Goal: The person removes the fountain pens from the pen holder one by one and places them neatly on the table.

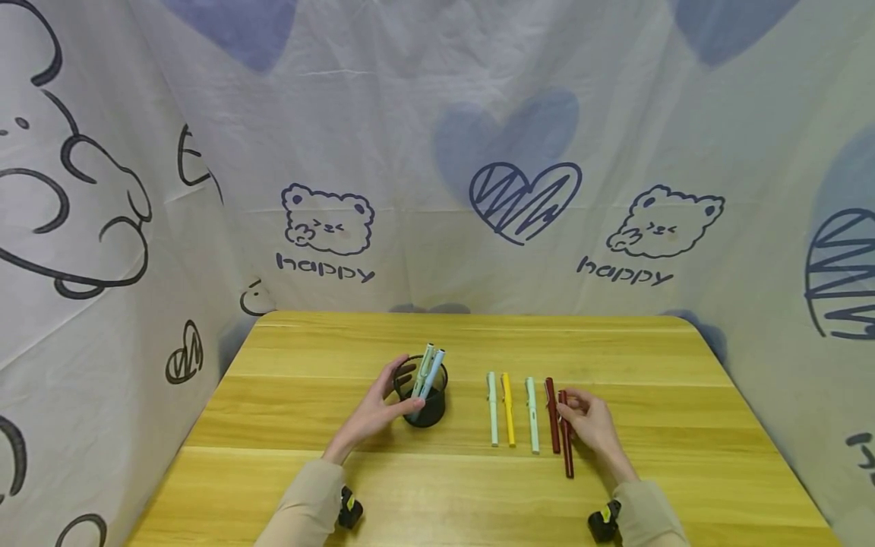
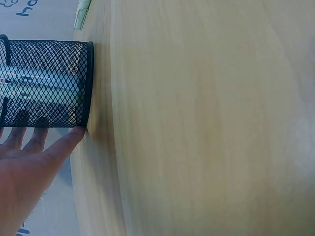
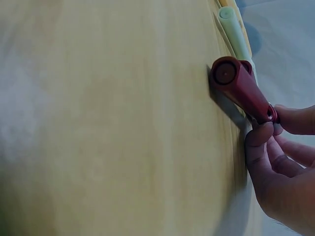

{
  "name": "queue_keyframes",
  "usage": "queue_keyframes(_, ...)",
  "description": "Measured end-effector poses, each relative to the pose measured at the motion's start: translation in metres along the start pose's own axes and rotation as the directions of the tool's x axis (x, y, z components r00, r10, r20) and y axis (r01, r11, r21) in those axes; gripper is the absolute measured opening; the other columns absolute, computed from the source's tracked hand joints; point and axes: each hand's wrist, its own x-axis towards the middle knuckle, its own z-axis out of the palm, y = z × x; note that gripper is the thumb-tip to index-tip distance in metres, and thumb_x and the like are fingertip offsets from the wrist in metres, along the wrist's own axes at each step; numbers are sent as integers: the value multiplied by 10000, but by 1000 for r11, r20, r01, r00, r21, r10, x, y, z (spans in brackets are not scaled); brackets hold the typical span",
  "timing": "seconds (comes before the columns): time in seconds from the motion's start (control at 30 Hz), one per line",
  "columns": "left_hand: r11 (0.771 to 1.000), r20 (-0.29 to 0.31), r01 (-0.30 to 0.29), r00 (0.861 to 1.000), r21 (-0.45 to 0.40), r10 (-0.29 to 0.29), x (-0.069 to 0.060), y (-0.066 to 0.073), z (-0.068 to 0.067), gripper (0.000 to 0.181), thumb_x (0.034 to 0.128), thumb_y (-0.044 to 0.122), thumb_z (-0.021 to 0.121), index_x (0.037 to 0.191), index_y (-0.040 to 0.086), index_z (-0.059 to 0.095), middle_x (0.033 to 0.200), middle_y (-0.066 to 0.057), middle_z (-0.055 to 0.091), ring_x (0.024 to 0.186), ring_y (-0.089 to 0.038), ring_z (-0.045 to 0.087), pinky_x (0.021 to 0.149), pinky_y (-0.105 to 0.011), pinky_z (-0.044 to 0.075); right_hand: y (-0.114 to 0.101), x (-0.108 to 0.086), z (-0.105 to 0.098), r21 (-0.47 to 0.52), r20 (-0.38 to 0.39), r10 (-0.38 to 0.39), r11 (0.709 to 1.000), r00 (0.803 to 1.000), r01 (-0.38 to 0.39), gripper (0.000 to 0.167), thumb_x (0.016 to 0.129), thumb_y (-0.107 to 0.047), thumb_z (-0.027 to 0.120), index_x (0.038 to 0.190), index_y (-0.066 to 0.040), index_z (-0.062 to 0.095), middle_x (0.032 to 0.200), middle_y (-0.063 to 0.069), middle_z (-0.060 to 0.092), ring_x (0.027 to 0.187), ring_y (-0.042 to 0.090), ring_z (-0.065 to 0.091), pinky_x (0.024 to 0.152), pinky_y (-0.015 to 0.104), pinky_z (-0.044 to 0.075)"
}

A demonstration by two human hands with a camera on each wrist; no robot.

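Observation:
My left hand (image 1: 378,408) holds a black mesh pen cup (image 1: 431,415), thumb on the near side and fingers round the left and far side. The cup stands upright on the table, with a light green pen (image 1: 421,370) and a light blue pen (image 1: 434,374) leaning inside; the mesh (image 2: 47,54) shows them in the left wrist view. My right hand (image 1: 596,427) pinches a dark red pen (image 1: 567,444) near its far end, between thumb and fingers. Close on its left lies another dark red pen (image 1: 552,418).
Further left in the row lie a pale green pen (image 1: 533,418), a yellow pen (image 1: 508,410) and another pale green pen (image 1: 493,410). They lie on a wooden table (image 1: 451,501) between cup and right hand. A printed cloth (image 1: 424,152) hangs behind the table's far edge.

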Motion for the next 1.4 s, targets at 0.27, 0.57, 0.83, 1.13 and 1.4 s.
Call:
queue_keyframes(0.27, 1000, -1, -13, 1000, 3, 13, 0, 0, 0, 849, 928, 239, 737, 1605, 248, 225, 1652, -135, 298, 1538, -411, 234, 1229, -654, 198, -1, 1, 0, -47, 4, -8, 999, 1000, 8, 462, 990, -81, 611, 1384, 134, 501, 1105, 242, 630, 846, 124, 590, 617, 205, 513)
queue_keyframes(0.57, 1000, -6, -16, 1000, 0, 16, -2, 0, 1, 852, 924, 253, 742, 1603, 258, 228, 1646, -126, 311, 1534, -413, 244, 1217, -666, 217, 1, 1, 2, -69, -10, -13, 998, 1000, 12, 451, 984, -71, 616, 1377, 126, 515, 1072, 209, 633, 817, 98, 547, 628, 183, 484)
queue_keyframes(0.83, 1000, -10, 1, 1000, -9, -1, -3, -1, 2, 851, 925, 229, 742, 1605, 229, 231, 1645, -154, 306, 1525, -443, 245, 1210, -658, 246, 2, 1, 3, -80, -24, -28, 996, 999, 26, 439, 968, -58, 620, 1358, 125, 533, 1047, 214, 646, 797, 109, 554, 584, 203, 492)
queue_keyframes(1.13, 1000, -15, -1, 1000, -10, 1, -3, 0, 2, 851, 925, 191, 738, 1605, 142, 230, 1618, -174, 355, 1487, -468, 312, 1198, -663, 266, 3, 1, 2, -118, -39, -63, 991, 997, 58, 397, 960, -48, 641, 1308, 131, 573, 1018, 231, 663, 801, 147, 564, 611, 195, 479)
queue_keyframes(1.4, 1000, -7, 15, 1000, 0, -15, -3, 1, 1, 858, 927, 215, 738, 1609, 157, 221, 1627, -168, 337, 1495, -469, 295, 1192, -666, 276, 1, 1, 2, -144, -38, -67, 988, 997, 60, 404, 964, -75, 650, 1309, 121, 579, 1003, 207, 664, 783, 116, 565, 607, 201, 489)
